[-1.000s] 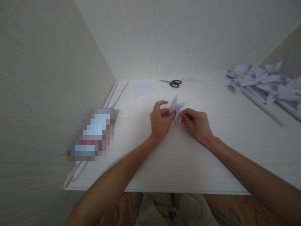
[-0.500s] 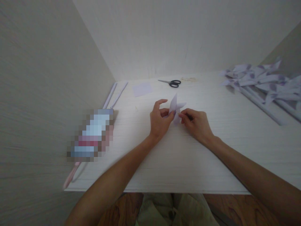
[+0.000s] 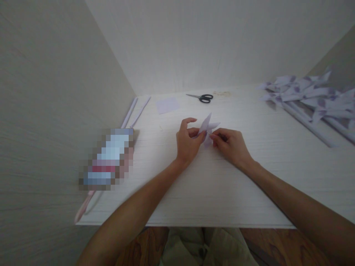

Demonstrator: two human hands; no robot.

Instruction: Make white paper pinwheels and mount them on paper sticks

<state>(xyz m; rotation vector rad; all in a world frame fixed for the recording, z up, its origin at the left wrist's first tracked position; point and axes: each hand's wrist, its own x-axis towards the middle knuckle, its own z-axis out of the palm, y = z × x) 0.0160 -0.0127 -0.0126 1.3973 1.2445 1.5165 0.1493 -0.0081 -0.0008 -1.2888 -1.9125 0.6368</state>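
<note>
A folded pale-lilac paper piece [image 3: 206, 123] with pointed blades, like a paper pinwheel, is held above the table between my two hands. My left hand [image 3: 189, 142] pinches it from the left with thumb and fingers, the index finger raised and curved. From the right, my right hand [image 3: 229, 144] has thumb and fingertips pressed together at the paper's lower middle. Whatever lies between those right fingertips is too small to make out. Beyond my hands, scissors [image 3: 203, 98] with black handles lie on the table, and a flat lilac paper sheet [image 3: 168, 105] is left of them.
Thin rolled paper sticks [image 3: 129, 112] lie at the back left. A blurred-out phone-like object [image 3: 111, 155] leans by the left wall. Several finished paper pinwheels [image 3: 298, 90] on paper sticks are heaped at the back right. The white table [image 3: 199, 199] is walled at left and back.
The paper's upper blade has tilted slightly right and lower. My right fingertips have shifted a little left, closer to the paper's middle. Both hands otherwise keep their places.
</note>
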